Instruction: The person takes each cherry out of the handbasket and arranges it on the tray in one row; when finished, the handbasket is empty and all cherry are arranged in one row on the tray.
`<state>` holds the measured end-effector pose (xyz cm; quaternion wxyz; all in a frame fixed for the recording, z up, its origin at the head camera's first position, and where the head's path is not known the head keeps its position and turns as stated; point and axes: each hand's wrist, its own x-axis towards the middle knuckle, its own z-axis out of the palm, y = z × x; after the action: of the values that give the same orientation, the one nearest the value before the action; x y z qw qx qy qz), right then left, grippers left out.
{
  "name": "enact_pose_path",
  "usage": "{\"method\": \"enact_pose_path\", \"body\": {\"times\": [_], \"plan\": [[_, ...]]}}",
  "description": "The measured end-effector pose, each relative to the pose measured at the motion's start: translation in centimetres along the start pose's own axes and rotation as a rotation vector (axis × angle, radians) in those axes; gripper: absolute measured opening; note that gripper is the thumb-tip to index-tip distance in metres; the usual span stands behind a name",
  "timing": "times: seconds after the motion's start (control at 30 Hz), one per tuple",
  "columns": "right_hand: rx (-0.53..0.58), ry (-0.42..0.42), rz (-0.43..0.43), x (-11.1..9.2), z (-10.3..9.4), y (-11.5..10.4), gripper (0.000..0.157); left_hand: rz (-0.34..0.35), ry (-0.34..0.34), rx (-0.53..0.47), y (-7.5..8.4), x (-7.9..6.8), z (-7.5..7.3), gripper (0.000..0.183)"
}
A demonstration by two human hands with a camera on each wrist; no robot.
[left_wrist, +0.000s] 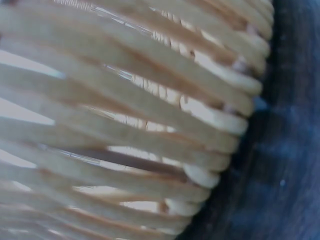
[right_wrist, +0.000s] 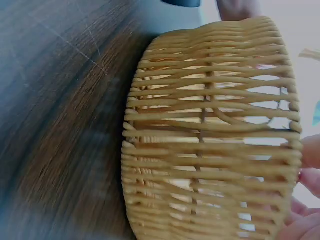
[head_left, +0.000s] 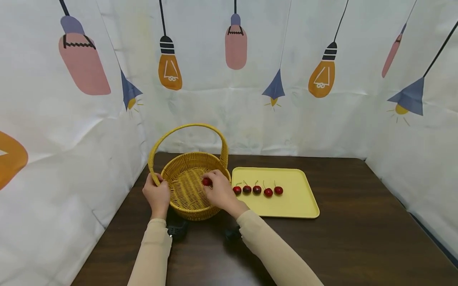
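Note:
A yellow woven basket (head_left: 195, 214) with a tall arched handle stands on the dark table. My left hand (head_left: 157, 195) grips the lower left end of that handle. Over the inside of the basket, near its right rim, my right hand (head_left: 222, 191) pinches a dark red cherry (head_left: 206, 181) between thumb and fingertips. Woven strands of the basket's side (left_wrist: 150, 110) fill the left wrist view, close up and blurred. In the right wrist view, fingers (right_wrist: 311, 172) show at the basket's rim.
Right of the basket lies a yellow rectangular tray (head_left: 297, 204) bearing a row of several cherries (head_left: 257, 190) with stems. The brown wooden table (head_left: 358, 230) runs back to a white curtain (head_left: 257, 131) printed with lamps.

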<state>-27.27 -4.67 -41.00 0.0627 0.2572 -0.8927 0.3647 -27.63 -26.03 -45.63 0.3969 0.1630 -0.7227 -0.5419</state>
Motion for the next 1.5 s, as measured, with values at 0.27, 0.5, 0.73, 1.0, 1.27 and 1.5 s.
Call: {"method": "enact_pose_path", "body": {"times": [0.27, 0.5, 0.73, 1.0, 1.27, 1.5], "plan": [[0.176, 0.147, -0.019, -2.0, -2.3, 2.1, 0.033, -0.005, 0.002, 0.006, 0.1, 0.0, 0.0, 0.01], [0.259, 0.239, -0.004, -3.7, -3.9, 4.3, 0.031, 0.003, 0.005, 0.007, 0.2, 0.1, 0.0, 0.009], [0.205, 0.304, 0.089, -5.0, -5.7, 7.4, 0.03, -0.006, 0.008, -0.002, 0.0, 0.3, -0.2, 0.009], [0.207, 0.343, 0.257, -6.2, -8.1, 10.5, 0.031, -0.007, -0.006, 0.003, -0.2, 0.0, -0.4, 0.009], [0.137, 0.362, 0.358, -6.8, -11.1, 14.0, 0.036, -0.004, -0.012, -0.003, -0.3, 0.1, -0.2, 0.009], [0.101, 0.392, 0.444, -7.9, -12.7, 17.1, 0.036, 0.01, -0.003, -0.004, -0.2, 0.1, 0.0, 0.009]]}}
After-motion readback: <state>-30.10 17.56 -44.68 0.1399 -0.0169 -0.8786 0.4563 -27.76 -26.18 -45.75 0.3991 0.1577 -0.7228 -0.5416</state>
